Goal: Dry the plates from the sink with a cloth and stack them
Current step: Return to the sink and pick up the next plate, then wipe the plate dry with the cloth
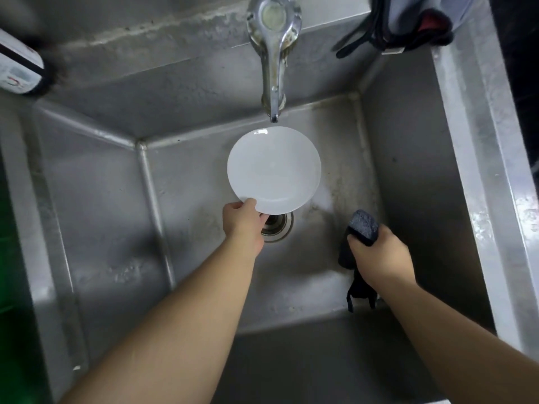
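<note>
A round white plate point(274, 170) is held over the steel sink point(99, 217), below the tap spout. My left hand point(243, 221) pinches its near rim, thumb on top and fingers underneath. My right hand point(376, 253) grips a dark blue cloth point(360, 234) to the right of the plate, a little apart from it. One end of the cloth hangs down below the fist. No other plate shows in the basin.
The chrome tap point(273, 53) reaches out from the back wall over the plate. The drain point(277, 225) lies just under the plate's near edge. A dark bag with straps point(408, 24) sits on the back right rim. A white container point(17, 65) stands at the far left.
</note>
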